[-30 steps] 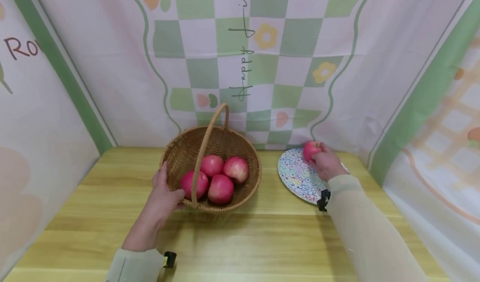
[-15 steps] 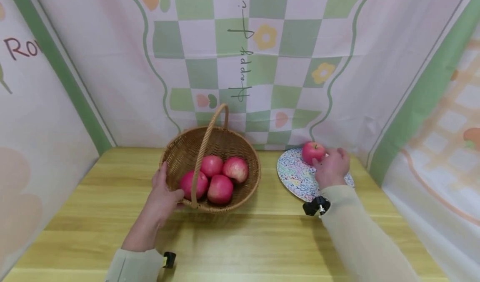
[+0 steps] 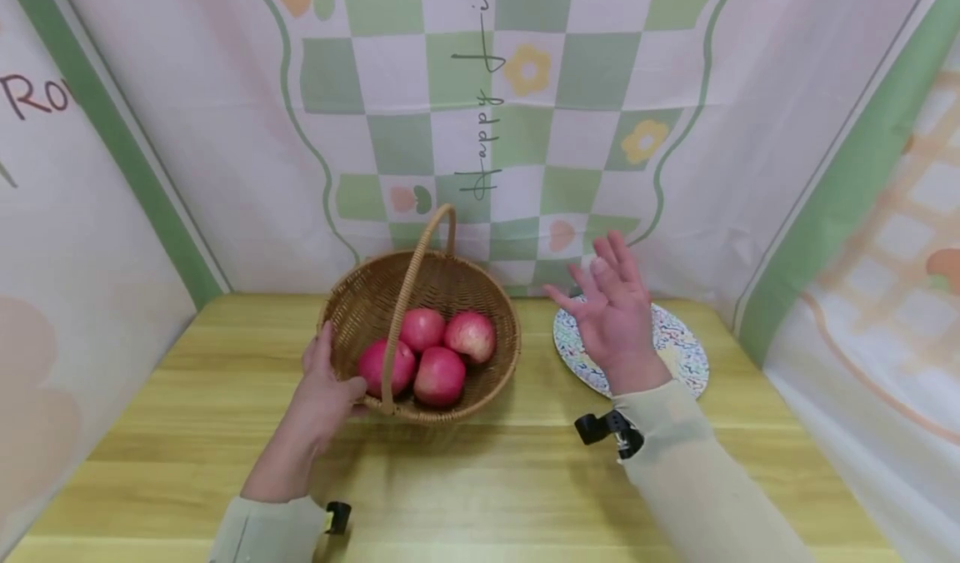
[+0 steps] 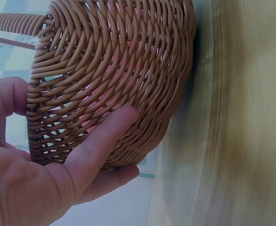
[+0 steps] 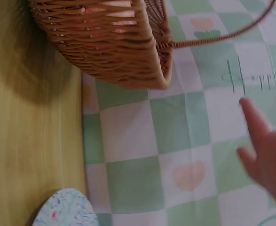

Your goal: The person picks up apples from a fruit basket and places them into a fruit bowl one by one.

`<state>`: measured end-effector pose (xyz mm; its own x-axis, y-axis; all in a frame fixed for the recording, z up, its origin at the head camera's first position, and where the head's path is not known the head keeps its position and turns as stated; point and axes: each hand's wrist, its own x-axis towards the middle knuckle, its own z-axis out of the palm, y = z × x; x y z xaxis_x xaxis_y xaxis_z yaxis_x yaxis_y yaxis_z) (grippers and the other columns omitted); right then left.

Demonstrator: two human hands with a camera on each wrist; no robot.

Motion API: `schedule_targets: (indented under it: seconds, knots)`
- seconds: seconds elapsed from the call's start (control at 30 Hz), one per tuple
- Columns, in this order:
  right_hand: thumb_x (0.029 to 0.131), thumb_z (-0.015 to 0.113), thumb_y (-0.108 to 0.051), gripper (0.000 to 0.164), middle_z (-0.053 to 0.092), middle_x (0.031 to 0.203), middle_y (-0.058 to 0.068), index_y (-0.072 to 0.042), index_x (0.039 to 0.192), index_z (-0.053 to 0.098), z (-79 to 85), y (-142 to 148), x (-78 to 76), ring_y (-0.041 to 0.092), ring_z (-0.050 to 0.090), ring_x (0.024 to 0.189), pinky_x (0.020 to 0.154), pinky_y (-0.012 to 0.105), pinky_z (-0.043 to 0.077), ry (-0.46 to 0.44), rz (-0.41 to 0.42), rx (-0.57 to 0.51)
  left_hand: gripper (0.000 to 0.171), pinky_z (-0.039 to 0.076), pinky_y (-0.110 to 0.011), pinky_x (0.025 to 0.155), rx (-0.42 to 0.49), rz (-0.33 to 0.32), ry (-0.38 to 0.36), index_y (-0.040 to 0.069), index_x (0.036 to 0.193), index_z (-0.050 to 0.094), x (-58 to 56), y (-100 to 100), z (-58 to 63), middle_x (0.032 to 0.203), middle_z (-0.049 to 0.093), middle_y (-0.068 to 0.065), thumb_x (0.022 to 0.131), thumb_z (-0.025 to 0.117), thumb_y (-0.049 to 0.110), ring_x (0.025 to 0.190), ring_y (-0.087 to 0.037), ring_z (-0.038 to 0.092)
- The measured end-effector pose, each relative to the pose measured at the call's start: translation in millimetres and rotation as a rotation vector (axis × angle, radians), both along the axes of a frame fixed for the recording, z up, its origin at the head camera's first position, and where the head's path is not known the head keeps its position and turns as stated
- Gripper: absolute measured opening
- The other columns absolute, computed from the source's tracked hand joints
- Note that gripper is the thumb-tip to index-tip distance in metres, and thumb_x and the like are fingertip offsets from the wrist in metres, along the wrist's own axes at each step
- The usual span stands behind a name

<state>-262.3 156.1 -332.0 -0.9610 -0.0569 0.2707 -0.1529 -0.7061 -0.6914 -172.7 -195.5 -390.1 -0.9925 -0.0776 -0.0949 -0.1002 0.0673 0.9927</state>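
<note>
In the head view, a brown wicker basket (image 3: 367, 296) stands on the table with several red apples (image 3: 439, 376) inside. My left hand (image 3: 324, 388) grips its near left rim; in the left wrist view the fingers (image 4: 100, 146) lie along the woven outside (image 4: 114, 70). To the right is a round speckled plate (image 3: 686, 355). My right hand (image 3: 618, 321) is raised in front of it with fingers spread, holding nothing. It covers part of the plate, and no apple shows there now. The right wrist view catches only part of that hand (image 5: 269, 155).
The wooden table (image 3: 480, 488) runs toward me in front of basket and plate. Behind them hangs a checked cloth (image 3: 517, 138), with printed cloth walls at left and right. The basket's tall handle (image 3: 411, 292) arches over the apples.
My right hand has let go of the apple on the plate, then risen and shifted left with its fingers spreading. The apple has dropped from view behind it. My left hand stays on the basket.
</note>
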Motion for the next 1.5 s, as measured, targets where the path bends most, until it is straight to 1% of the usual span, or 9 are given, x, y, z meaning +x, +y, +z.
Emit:
schedule_targets:
  seconds: [0.13, 0.27, 0.33, 0.53, 0.67, 0.83, 1.07, 1.3, 1.5]
  knots:
    - [0.094, 0.062, 0.001, 0.072, 0.009, 0.164, -0.005, -0.027, 0.155, 0.038, -3.0, -18.0, 5.8, 0.039, 0.013, 0.145, 0.096, 0.061, 0.040, 0.183, 0.089, 0.150, 0.109, 0.055, -0.048, 0.078, -0.001, 0.001, 0.003, 0.035, 0.159, -0.012, -0.8, 0.4, 0.7, 0.161, -0.026, -0.002, 0.084, 0.049, -0.017, 0.137, -0.053, 0.020]
    - [0.084, 0.076, -0.001, 0.090, 0.006, 0.165, -0.006, -0.024, 0.158, 0.031, -12.7, -33.1, 9.7, 0.035, 0.015, 0.147, 0.095, 0.050, 0.046, 0.305, 0.169, 0.420, 0.111, 0.055, -0.048, 0.077, -0.019, 0.002, 0.004, 0.036, 0.159, -0.011, -0.7, 1.3, 2.1, 0.161, -0.026, -0.001, 0.084, 0.050, -0.018, 0.136, -0.053, 0.024]
    - [0.080, 0.080, -0.003, 0.095, 0.004, 0.166, -0.008, -0.022, 0.159, 0.029, -17.7, -39.2, 9.8, 0.032, 0.013, 0.148, 0.097, 0.051, 0.044, 0.357, 0.199, 0.560, 0.111, 0.055, -0.048, 0.077, -0.030, -0.001, 0.006, 0.037, 0.159, -0.010, -0.2, 1.9, 3.1, 0.161, -0.026, -0.001, 0.083, 0.051, -0.018, 0.134, -0.052, 0.025]
    - [0.078, 0.083, -0.003, 0.095, 0.004, 0.164, -0.014, -0.027, 0.157, 0.035, -25.8, -50.6, 5.0, 0.027, 0.014, 0.148, 0.099, 0.060, 0.039, 0.486, 0.193, 0.980, 0.113, 0.056, -0.049, 0.075, -0.077, -0.005, 0.018, 0.038, 0.159, -0.009, 2.2, 4.2, 6.8, 0.161, -0.024, -0.003, 0.082, 0.053, -0.017, 0.132, -0.053, 0.027]
    - [0.076, 0.087, -0.010, 0.094, 0.003, 0.166, -0.004, -0.020, 0.156, 0.038, -30.0, -53.2, 1.1, 0.031, 0.017, 0.146, 0.102, 0.056, 0.038, 0.576, 0.151, 1.193, 0.113, 0.056, -0.049, 0.074, -0.087, -0.009, 0.022, 0.037, 0.159, -0.009, 3.5, 5.5, 8.3, 0.162, -0.022, -0.003, 0.082, 0.053, -0.018, 0.132, -0.054, 0.027]
    - [0.073, 0.089, -0.016, 0.094, 0.005, 0.166, 0.001, -0.018, 0.154, 0.042, -32.4, -58.1, -1.7, 0.032, 0.014, 0.147, 0.107, 0.053, 0.032, 0.658, 0.120, 1.360, 0.113, 0.056, -0.049, 0.075, -0.084, -0.011, 0.019, 0.037, 0.159, -0.008, 5.0, 7.0, 9.8, 0.162, -0.020, -0.002, 0.082, 0.054, -0.017, 0.132, -0.054, 0.028]
    - [0.075, 0.088, -0.019, 0.090, 0.005, 0.166, 0.002, -0.019, 0.153, 0.044, -44.2, -64.8, -5.9, 0.034, 0.019, 0.145, 0.105, 0.048, 0.037, 0.638, 0.096, 1.515, 0.113, 0.056, -0.043, 0.069, -0.113, -0.023, 0.059, 0.035, 0.160, -0.004, 5.6, 12.2, 12.7, 0.163, -0.015, -0.002, 0.080, 0.058, -0.015, 0.127, -0.048, 0.036]
    - [0.073, 0.083, -0.010, 0.087, 0.004, 0.166, 0.008, -0.017, 0.152, 0.046, -49.3, -66.0, -4.0, 0.039, 0.025, 0.143, 0.103, 0.048, 0.039, 0.613, 0.093, 1.592, 0.112, 0.055, -0.037, 0.064, -0.151, -0.041, 0.083, 0.036, 0.160, -0.003, 4.1, 14.4, 12.2, 0.163, -0.012, 0.000, 0.081, 0.059, -0.013, 0.114, -0.041, 0.050]
    - [0.073, 0.075, -0.001, 0.090, 0.013, 0.164, 0.016, -0.020, 0.154, 0.042, -59.1, -69.1, -5.3, 0.036, 0.016, 0.146, 0.096, 0.042, 0.046, 0.705, 0.088, 1.727, 0.113, 0.053, -0.032, 0.064, -0.250, -0.052, 0.110, 0.033, 0.161, -0.002, 4.9, 14.3, 11.5, 0.163, -0.015, -0.001, 0.079, 0.063, -0.010, 0.123, -0.041, 0.044]
